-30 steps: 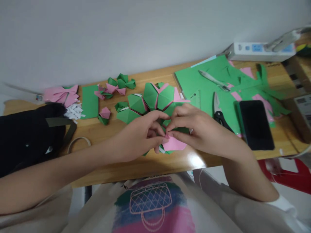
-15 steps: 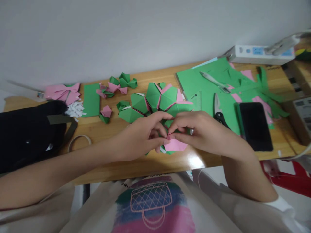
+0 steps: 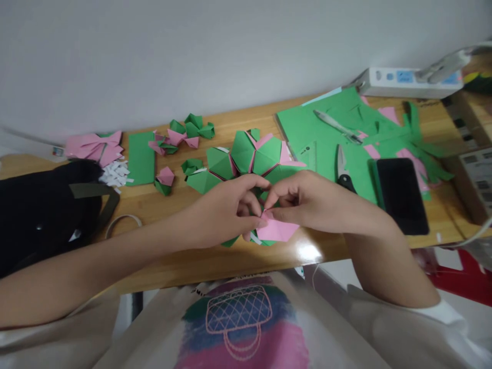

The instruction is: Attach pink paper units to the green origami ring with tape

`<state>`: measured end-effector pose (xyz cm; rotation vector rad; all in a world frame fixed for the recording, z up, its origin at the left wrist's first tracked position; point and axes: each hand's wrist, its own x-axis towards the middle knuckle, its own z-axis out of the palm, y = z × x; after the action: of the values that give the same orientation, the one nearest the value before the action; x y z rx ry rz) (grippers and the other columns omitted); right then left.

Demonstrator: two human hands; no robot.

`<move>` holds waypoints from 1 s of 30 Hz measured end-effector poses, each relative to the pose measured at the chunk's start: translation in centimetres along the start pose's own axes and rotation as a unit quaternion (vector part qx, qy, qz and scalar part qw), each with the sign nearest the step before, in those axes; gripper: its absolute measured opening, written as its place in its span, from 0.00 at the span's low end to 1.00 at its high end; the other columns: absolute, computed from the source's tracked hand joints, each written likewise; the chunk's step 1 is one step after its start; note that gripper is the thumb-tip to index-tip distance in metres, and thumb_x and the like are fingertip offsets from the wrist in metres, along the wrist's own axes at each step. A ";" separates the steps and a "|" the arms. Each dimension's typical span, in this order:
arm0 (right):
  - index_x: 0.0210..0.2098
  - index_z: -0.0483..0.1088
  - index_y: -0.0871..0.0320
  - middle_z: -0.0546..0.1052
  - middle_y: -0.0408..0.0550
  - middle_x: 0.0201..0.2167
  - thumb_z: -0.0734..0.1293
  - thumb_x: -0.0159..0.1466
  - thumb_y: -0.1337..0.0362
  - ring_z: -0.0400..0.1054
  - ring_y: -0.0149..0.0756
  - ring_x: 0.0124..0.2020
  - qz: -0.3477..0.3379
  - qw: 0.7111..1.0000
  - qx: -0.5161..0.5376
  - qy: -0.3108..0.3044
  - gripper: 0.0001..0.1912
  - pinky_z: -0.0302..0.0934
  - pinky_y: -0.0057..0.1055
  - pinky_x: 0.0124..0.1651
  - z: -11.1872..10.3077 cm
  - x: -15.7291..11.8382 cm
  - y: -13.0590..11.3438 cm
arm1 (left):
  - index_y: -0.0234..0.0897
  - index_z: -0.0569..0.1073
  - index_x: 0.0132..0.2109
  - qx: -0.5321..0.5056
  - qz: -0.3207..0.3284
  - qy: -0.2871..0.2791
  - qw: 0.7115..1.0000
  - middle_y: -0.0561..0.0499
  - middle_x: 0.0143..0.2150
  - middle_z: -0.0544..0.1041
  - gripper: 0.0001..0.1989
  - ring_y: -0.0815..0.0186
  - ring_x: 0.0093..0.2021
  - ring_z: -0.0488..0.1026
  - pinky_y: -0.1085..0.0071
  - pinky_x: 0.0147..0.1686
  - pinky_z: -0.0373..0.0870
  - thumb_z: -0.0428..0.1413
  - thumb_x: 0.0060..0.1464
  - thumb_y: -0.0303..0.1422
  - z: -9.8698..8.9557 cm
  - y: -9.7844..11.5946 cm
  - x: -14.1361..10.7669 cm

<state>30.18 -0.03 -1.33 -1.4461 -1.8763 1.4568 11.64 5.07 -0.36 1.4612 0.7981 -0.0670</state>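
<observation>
A pink piece of folded paper [image 3: 280, 230] sits low in the middle, at the near side of a green and pink folded-paper model [image 3: 243, 154]. My left hand [image 3: 242, 207] pinches the pink paper's upper left edge between thumb and fingers. From the other side, my right hand [image 3: 294, 197] pinches the same edge, its fingertips close to the left thumb. Both hands cover the model's near middle part. Green paper with a white strip pokes out below the left fingers.
Several small folded pieces [image 3: 192, 127] lie at the back left, near a green sheet [image 3: 141, 159] and white scraps [image 3: 116, 173]. A black bag [image 3: 46, 205] is at left. Scissors [image 3: 344, 169], a pen [image 3: 336, 125], a phone [image 3: 402, 195] and a power strip [image 3: 411, 82] are at right.
Both hands stay in almost the same place on the pink paper. The right fingertips have shifted slightly left, and more of the pink paper shows. The whole view has moved a little.
</observation>
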 end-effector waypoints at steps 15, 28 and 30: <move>0.30 0.78 0.60 0.70 0.38 0.20 0.61 0.59 0.75 0.56 0.23 0.20 -0.024 0.998 0.020 -0.051 0.13 0.47 0.24 0.23 -0.8 0.0 0.5 | 0.38 0.65 0.48 0.001 -0.042 -0.040 0.998 0.56 0.27 0.77 0.22 0.67 0.22 0.75 0.75 0.20 0.67 0.64 0.48 0.31 -0.8 -0.2 0.8; 0.30 0.79 0.60 0.73 0.39 0.21 0.61 0.57 0.75 0.56 0.24 0.21 -0.033 0.998 0.019 -0.050 0.14 0.50 0.25 0.26 -0.7 0.1 0.2 | 0.36 0.66 0.44 0.017 -0.057 -0.038 0.998 0.58 0.21 0.76 0.20 0.68 0.20 0.73 0.77 0.18 0.68 0.64 0.45 0.27 -0.6 0.4 1.6; 0.29 0.78 0.60 0.72 0.38 0.20 0.61 0.57 0.75 0.56 0.23 0.20 -0.031 0.998 0.016 -0.049 0.14 0.50 0.25 0.25 -0.6 0.1 0.3 | 0.36 0.66 0.44 0.020 -0.051 -0.039 0.998 0.58 0.21 0.75 0.18 0.70 0.19 0.72 0.78 0.17 0.66 0.63 0.46 0.26 -0.6 0.4 1.7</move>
<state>30.75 0.39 -1.35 -1.3116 -1.9277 1.5466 12.84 6.41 -0.84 1.4459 0.8107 -0.2178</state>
